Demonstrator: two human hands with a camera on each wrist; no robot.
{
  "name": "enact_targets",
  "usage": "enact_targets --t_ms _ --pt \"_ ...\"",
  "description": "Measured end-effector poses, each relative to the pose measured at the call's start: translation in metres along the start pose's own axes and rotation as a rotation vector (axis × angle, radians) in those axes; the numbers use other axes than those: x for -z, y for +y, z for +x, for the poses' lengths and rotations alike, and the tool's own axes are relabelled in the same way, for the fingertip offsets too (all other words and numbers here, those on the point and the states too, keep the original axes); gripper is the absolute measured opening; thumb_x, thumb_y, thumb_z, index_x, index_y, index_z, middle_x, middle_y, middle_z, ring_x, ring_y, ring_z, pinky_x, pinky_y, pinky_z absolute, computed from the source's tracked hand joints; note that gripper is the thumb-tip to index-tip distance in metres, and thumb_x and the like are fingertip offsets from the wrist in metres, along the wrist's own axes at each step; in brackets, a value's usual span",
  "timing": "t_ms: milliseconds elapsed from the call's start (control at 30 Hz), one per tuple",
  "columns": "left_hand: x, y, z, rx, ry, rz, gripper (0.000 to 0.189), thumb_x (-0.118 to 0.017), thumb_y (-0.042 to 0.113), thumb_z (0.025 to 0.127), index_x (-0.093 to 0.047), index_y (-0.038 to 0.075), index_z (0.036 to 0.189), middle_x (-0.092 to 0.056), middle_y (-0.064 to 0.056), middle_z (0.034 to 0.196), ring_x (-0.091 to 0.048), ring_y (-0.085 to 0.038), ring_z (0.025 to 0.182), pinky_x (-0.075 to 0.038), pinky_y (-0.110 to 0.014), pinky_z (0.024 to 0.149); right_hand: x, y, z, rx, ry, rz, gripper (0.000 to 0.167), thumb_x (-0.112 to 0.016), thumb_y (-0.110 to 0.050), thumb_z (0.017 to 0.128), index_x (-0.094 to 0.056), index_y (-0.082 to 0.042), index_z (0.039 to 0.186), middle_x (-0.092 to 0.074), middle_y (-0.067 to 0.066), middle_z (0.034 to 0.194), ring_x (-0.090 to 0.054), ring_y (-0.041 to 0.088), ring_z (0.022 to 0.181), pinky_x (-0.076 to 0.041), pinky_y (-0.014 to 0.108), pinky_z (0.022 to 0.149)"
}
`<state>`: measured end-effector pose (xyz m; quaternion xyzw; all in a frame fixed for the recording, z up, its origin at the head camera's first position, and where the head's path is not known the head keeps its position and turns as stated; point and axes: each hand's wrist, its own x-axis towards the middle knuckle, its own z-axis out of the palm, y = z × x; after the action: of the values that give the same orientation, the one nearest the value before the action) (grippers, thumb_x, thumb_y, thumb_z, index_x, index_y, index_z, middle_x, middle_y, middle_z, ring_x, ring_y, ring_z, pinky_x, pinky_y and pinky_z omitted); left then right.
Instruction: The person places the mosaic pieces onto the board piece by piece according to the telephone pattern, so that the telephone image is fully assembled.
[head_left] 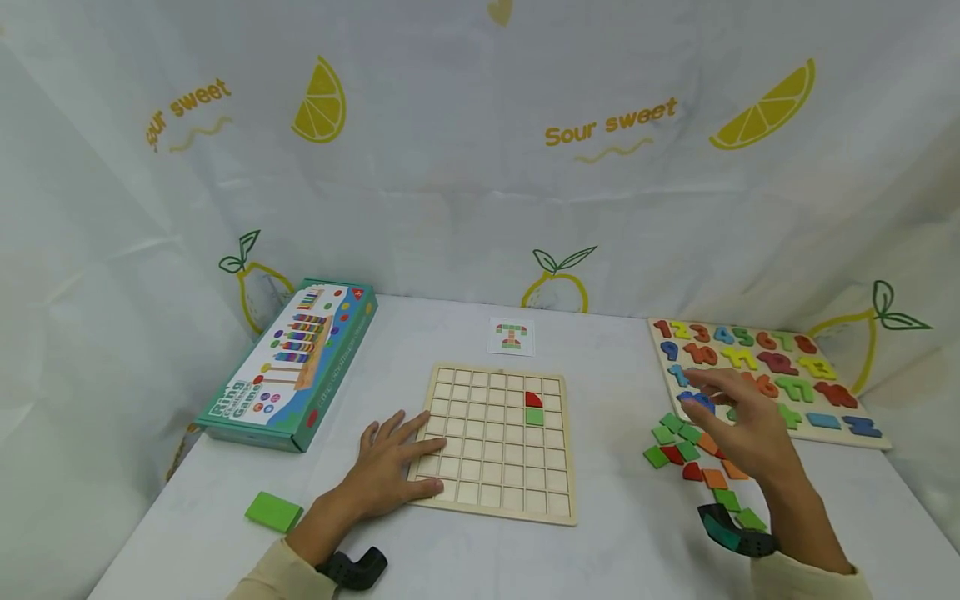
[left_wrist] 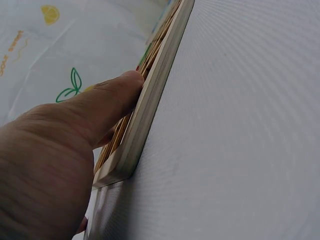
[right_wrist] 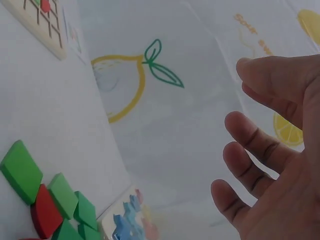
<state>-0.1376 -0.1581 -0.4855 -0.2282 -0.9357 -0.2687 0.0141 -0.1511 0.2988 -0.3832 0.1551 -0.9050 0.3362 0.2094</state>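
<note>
My left hand [head_left: 390, 471] rests with spread fingers on the left edge of a wooden grid board [head_left: 480, 446]; the left wrist view shows the thumb [left_wrist: 117, 97] lying on the board's rim. Two pieces sit in the grid's upper right: a red quarter-round piece [head_left: 533, 400] and a light green square [head_left: 534, 416] just below it. My right hand [head_left: 750, 421] hovers with relaxed, parted fingers above a loose pile of green, red and orange pieces. Nothing is between its fingers in the right wrist view. A red piece [right_wrist: 46, 212] and a green square [right_wrist: 21, 171] lie below that hand.
Behind the grid board lies a small pattern card [head_left: 512, 337]. A number puzzle board [head_left: 825, 421] stands at the right, partly behind the right hand. At the left are a boxed game [head_left: 292, 367] and a green block [head_left: 273, 512]. A white printed curtain closes the back.
</note>
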Motion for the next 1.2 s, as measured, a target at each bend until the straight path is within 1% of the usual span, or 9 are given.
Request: enact_targets --t_ms 167,400,500,633,733,800,900,1033,1200 --pt "0.000 -0.001 0.000 0.000 0.001 0.002 0.064 -0.069 0.060 0.079 -0.062 0.025 0.132 -0.033 -0.004 0.154 -0.018 -0.042 0.140 -0.006 -0.066 0.103 -0.009 0.023 -0.007 -0.031 -0.016 0.039 0.039 -0.070 -0.003 0.088 -0.061 -0.002 0.126 -0.057 0.002 0.109 -0.045 0.005 0.096 -0.035 0.014 0.080" --pt "-0.001 0.000 0.002 -0.006 0.005 0.000 0.063 -0.069 0.059 0.079 -0.063 0.025 0.131 -0.034 -0.005 0.153 -0.019 -0.042 0.139 -0.006 -0.066 0.103 -0.019 0.045 -0.012 -0.167 -0.100 0.039 0.038 -0.066 -0.013 0.093 -0.058 -0.004 0.130 -0.058 0.016 0.116 -0.045 0.027 0.101 -0.038 0.018 0.079" --pt "0.000 0.000 0.002 -0.009 0.007 -0.005 0.063 -0.069 0.059 0.079 -0.063 0.024 0.131 -0.034 -0.006 0.153 -0.019 -0.042 0.139 -0.006 -0.067 0.102 -0.023 0.053 -0.014 -0.194 -0.134 0.042 0.038 -0.064 -0.015 0.095 -0.057 -0.004 0.131 -0.058 0.017 0.118 -0.044 0.028 0.101 -0.036 0.017 0.078" --pt "0.000 0.000 0.002 -0.004 0.005 -0.007 0.064 -0.069 0.060 0.079 -0.063 0.025 0.132 -0.033 -0.005 0.153 -0.019 -0.042 0.139 -0.006 -0.066 0.102 -0.030 0.065 -0.016 -0.147 -0.160 0.049 0.035 -0.064 -0.007 0.093 -0.059 -0.002 0.128 -0.058 0.017 0.117 -0.046 0.028 0.101 -0.040 0.025 0.078" --pt "0.000 0.000 0.001 0.000 0.001 -0.006 0.064 -0.069 0.060 0.079 -0.063 0.025 0.132 -0.033 -0.004 0.153 -0.019 -0.042 0.140 -0.005 -0.066 0.103 -0.035 0.072 -0.018 -0.119 -0.198 0.059 0.035 -0.065 0.001 0.090 -0.060 0.000 0.125 -0.057 0.018 0.119 -0.046 0.031 0.106 -0.044 0.041 0.082" --pt "0.000 0.000 0.001 -0.001 -0.001 -0.005 0.063 -0.069 0.060 0.079 -0.063 0.025 0.132 -0.033 -0.004 0.153 -0.018 -0.042 0.140 -0.005 -0.066 0.102 -0.037 0.074 -0.020 -0.122 -0.226 0.063 0.035 -0.065 0.003 0.089 -0.061 0.000 0.123 -0.055 0.020 0.122 -0.044 0.037 0.111 -0.042 0.055 0.083" --pt "0.000 0.000 0.001 -0.003 -0.002 -0.002 0.063 -0.069 0.059 0.079 -0.063 0.025 0.132 -0.033 -0.004 0.154 -0.018 -0.041 0.140 -0.005 -0.066 0.103 -0.038 0.077 -0.021 -0.142 -0.255 0.057 0.033 -0.066 0.002 0.088 -0.062 -0.001 0.121 -0.051 0.024 0.127 -0.038 0.045 0.116 -0.034 0.068 0.085" --pt "0.000 0.001 0.002 0.004 -0.004 0.006 0.064 -0.069 0.060 0.079 -0.063 0.026 0.132 -0.033 -0.003 0.154 -0.019 -0.041 0.140 -0.006 -0.066 0.103 -0.041 0.081 -0.021 -0.122 -0.266 0.009 0.033 -0.066 0.004 0.085 -0.065 -0.003 0.117 -0.050 0.026 0.128 -0.035 0.050 0.119 -0.029 0.072 0.086" --pt "0.000 0.000 0.002 0.013 -0.007 -0.002 0.064 -0.068 0.061 0.079 -0.063 0.025 0.131 -0.033 -0.004 0.153 -0.018 -0.041 0.140 -0.006 -0.066 0.102 -0.047 0.081 -0.020 -0.093 -0.270 -0.080 0.026 -0.069 -0.002 0.085 -0.068 -0.002 0.111 -0.051 0.026 0.123 -0.036 0.048 0.113 -0.029 0.067 0.084"
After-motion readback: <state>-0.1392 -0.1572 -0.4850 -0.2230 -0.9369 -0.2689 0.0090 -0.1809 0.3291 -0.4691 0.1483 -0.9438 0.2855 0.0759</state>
